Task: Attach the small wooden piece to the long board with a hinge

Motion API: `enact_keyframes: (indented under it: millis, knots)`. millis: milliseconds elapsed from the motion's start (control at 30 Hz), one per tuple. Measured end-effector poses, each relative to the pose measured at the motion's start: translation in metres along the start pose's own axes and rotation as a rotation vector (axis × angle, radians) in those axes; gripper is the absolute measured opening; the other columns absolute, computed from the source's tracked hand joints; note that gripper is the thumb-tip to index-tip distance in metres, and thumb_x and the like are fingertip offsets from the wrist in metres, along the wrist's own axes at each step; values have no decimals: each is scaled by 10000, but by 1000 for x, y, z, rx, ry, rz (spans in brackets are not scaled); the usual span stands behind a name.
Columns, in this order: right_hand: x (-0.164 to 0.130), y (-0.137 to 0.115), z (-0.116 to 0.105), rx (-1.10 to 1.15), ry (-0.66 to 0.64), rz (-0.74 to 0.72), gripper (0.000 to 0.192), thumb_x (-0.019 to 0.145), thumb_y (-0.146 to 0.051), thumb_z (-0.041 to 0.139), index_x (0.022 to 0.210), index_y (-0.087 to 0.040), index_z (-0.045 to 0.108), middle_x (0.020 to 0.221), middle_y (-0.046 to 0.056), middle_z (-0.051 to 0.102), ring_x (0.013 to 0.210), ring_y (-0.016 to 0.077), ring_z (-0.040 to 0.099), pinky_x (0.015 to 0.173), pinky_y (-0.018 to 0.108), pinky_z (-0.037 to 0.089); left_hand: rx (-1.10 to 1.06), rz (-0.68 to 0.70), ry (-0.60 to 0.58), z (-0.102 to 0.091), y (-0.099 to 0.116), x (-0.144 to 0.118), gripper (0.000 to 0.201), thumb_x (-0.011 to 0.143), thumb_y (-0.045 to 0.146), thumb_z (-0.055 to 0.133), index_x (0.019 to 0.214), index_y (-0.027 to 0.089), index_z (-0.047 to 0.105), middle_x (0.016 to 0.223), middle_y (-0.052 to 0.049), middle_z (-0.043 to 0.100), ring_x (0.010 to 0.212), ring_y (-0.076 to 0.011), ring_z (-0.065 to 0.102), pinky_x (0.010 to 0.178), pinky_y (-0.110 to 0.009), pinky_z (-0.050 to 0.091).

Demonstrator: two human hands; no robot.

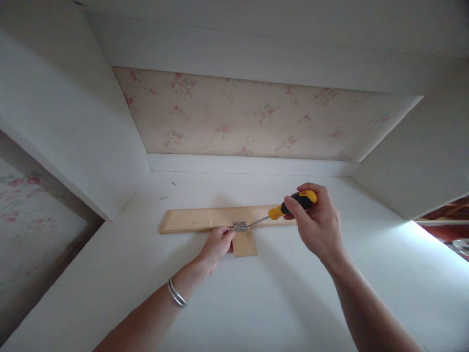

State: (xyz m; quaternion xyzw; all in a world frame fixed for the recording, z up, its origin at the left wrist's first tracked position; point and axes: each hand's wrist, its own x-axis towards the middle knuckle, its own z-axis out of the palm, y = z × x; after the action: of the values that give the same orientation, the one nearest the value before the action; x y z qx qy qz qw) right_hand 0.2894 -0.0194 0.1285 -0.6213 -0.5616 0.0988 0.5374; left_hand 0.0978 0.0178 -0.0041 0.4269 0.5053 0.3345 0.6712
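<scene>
A screwdriver (296, 201) with a yellow and black handle is gripped in my right hand (322, 225), its shaft slanting down to the left. The tip meets a small metal hinge (240, 226), or ends just beside it. This hinge lies across the edge of a long wooden board (198, 218) and a small wooden block (245, 243) in front of it. My left hand (217, 247) is closed at the hinge's left end, thumb and finger pinching there. Its other fingers sit beside the block, partly hidden.
Two small screws, one screw (173, 184) and another screw (164, 197), lie on the white surface (234, 303) behind the board. White side panels (73, 98) rise left and right. Floral wallpaper (234, 117) covers the back, below a white overhead panel (256, 54).
</scene>
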Motion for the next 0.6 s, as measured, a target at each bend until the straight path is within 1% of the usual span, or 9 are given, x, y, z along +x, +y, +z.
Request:
enact_keyframes:
  millis: [167,267,500,600]
  knots:
    - [0,-4,1,-10,-4,-10,403,762,-453,617,1069,-219,499,771,-3,633,557,165,648,547,286,523,52,49,31,2,-2,1,211,749,334,549,778,136,616,814,-67,666,788,-187,620,638,-264,477]
    - [0,-7,1,-11,2,-21,394,764,-456,616,1059,-223,500,771,-4,635,559,166,648,540,282,514,83,49,56,3,-2,0,228,752,346,539,776,134,620,801,-67,662,757,-182,614,610,-256,463]
    - [2,-12,5,-23,-41,-28,388,766,-469,614,1046,-227,496,752,-7,631,549,150,633,518,255,489,59,66,47,4,-2,-4,269,760,377,531,827,134,625,840,-79,663,795,-187,617,617,-244,453]
    - [2,-11,7,-40,-56,-36,385,773,-469,607,1050,-224,499,755,-5,638,531,135,617,527,252,486,99,83,61,4,-2,-4,292,763,404,522,804,132,622,799,-69,651,747,-173,603,571,-225,420]
